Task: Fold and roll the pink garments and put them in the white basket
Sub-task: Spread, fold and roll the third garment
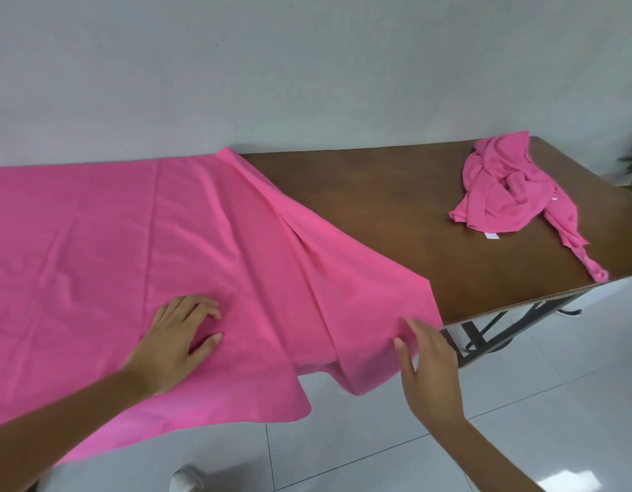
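The large pink garment [172, 236] is lying spread across the left part of the brown table [371, 193], its near edge hanging over the side at 6 o'clock. I am pressing my left hand [176, 339] down on it, fingers spread wide and holding nothing. My right hand [428, 367], at 4 o'clock, is touching the drooping corner with straight, relaxed fingers. A second pink garment [502, 193] is lying crumpled at 2 o'clock, well apart. The white tiled floor [520, 420] is showing below

The spread pink garment [130, 243] runs off the left edge.
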